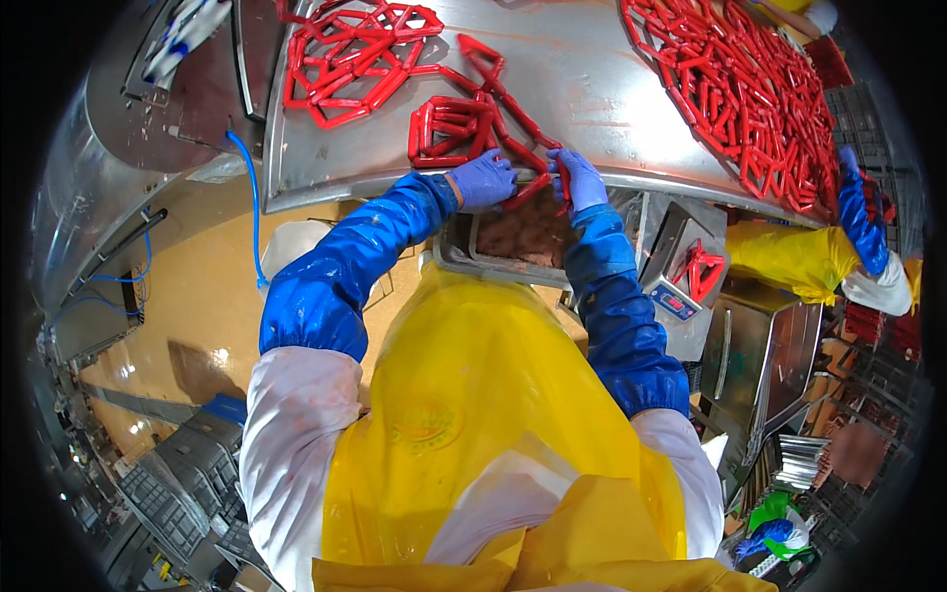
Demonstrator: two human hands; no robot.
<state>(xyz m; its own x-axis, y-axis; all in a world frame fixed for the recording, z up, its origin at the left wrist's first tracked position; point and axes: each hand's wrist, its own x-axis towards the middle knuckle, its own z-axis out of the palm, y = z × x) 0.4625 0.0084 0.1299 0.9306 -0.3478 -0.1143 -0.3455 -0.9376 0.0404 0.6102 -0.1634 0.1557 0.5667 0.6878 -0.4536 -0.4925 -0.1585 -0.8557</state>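
Note:
Red sausage links (449,133) lie in a folded bundle on the steel table (582,79), close to its front edge. A chain of links runs from this bundle up to a looser looped pile (345,64) at the far left, and another stretch reaches across toward my hands. My left hand (483,180), in a purple-blue glove, is closed at the bundle's lower right, its fingertips partly hidden among the links. My right hand (580,181), gloved alike, pinches the chain at the table's edge. One link hangs down between my hands.
Below the edge sits a tray (523,232) of brownish-pink contents. At right, a scale (681,261) bears a few red links. A large heap of links (750,99) covers the table's right end, where a co-worker in a yellow apron (789,259) stands. A blue hose (252,197) hangs at left.

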